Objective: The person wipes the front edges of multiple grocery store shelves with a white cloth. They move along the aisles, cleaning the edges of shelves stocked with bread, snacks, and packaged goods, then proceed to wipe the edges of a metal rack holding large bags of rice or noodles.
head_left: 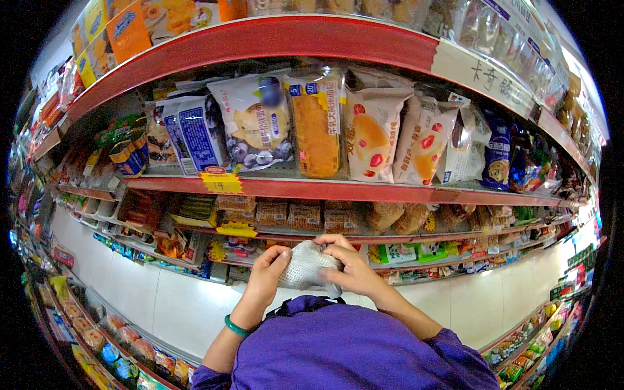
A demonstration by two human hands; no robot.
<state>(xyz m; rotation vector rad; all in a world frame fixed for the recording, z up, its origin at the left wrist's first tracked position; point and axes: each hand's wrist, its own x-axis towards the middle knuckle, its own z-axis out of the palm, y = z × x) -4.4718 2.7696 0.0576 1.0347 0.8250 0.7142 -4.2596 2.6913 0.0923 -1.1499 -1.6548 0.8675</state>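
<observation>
Both my hands grip a bunched, whitish textured cloth (303, 269) in front of my chest. My left hand (269, 272) pinches its left edge with the thumb on top; a green bangle (236, 326) circles that wrist. On the other side, my right hand (355, 267) bends its fingers over the cloth's right part. A darker grey bit hangs below it, too blurred to name. Beyond the hands is a shelf of packaged bread, with a blueberry bread bag (253, 122), a long bread loaf in clear wrap (317, 126) and a pale bread bag (374, 134) standing upright.
The shelf's red front edge (312, 189) carries a yellow price tag (220, 181). Lower shelves hold small wrapped cakes (304, 216) and green packets (431, 251). Low racks of snacks (129, 336) run along the left and right. White floor tiles (180, 297) show beneath.
</observation>
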